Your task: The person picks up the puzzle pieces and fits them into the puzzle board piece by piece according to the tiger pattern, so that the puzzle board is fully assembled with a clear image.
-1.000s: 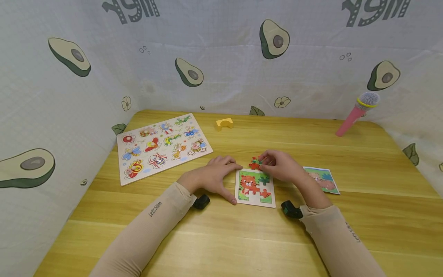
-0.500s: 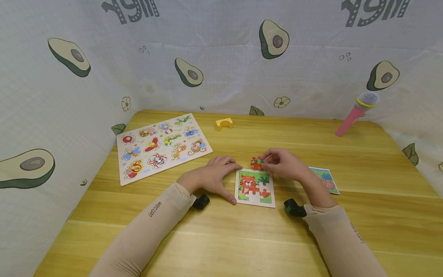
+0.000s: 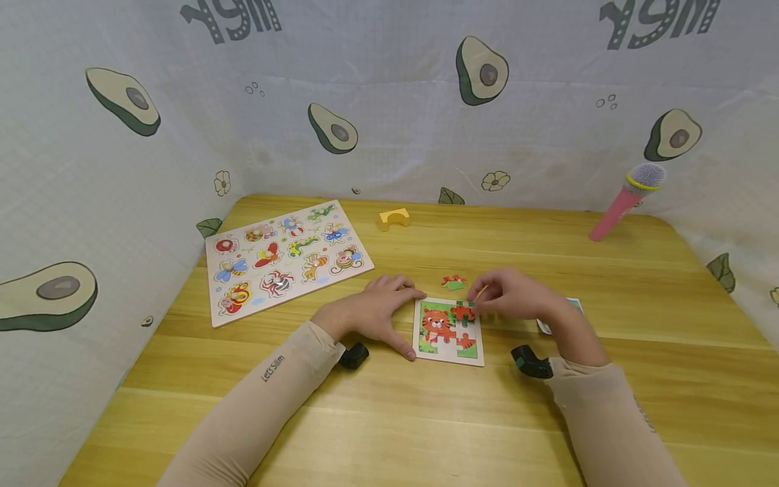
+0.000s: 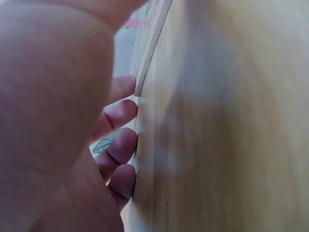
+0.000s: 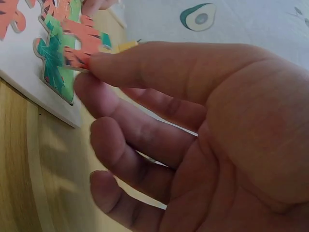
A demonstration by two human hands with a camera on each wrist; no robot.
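Note:
In the head view a small tiger jigsaw puzzle board (image 3: 443, 359) lies flat on the table, with white gaps at its lower middle and right. My left hand (image 3: 382, 312) rests at its left side, thumb at the near corner and index finger at the far corner. Seen from the left wrist, fingertips (image 4: 126, 112) stand along the table by the board's edge. My right hand (image 3: 508, 292) pinches an orange, black-striped puzzle piece (image 5: 83, 44) between thumb and index finger, tilted above the board's upper right. Just behind the board lies a loose red and green piece (image 3: 453, 282).
An insect peg puzzle board (image 3: 286, 260) lies at the back left. A yellow arch block (image 3: 394, 218) sits at the back, and a pink toy microphone (image 3: 621, 206) stands at the back right. Behind my right forearm a picture card (image 3: 544, 327) is mostly hidden.
My right hand has lifted the striped puzzle piece off the loose pieces behind the board and brought it nearer, over the board's upper right. The left hand has stayed put.

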